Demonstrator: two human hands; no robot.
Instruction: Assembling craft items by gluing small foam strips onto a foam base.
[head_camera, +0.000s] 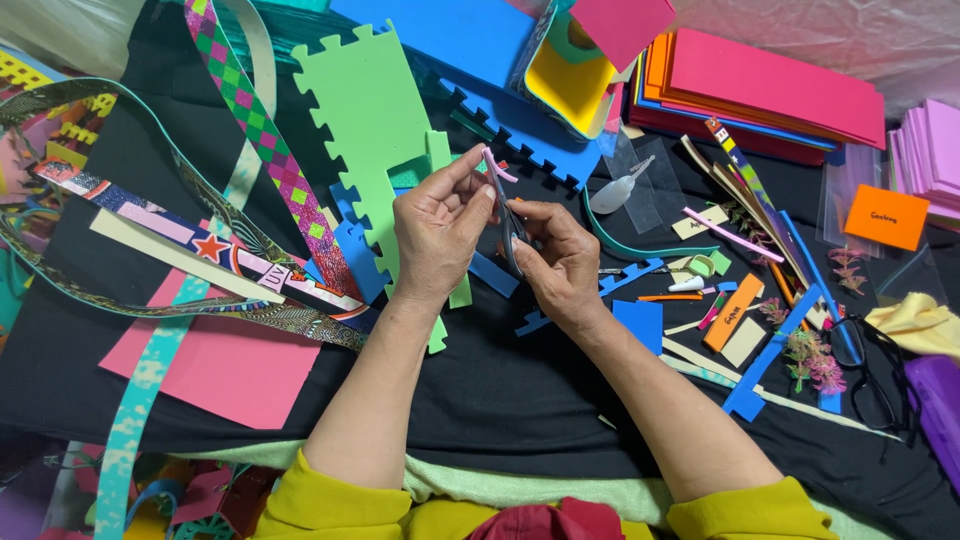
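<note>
Head view: left hand (437, 232) pinches a pink strip (497, 166); right hand (558, 262) grips scissors (510, 228). Thin foam could slip, or blades nick fingertips.

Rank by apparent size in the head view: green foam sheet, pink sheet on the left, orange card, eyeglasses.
1. Green foam sheet
2. Pink sheet, close to the green one and partly covered, so unsure
3. Eyeglasses
4. Orange card, close to the eyeglasses
</note>
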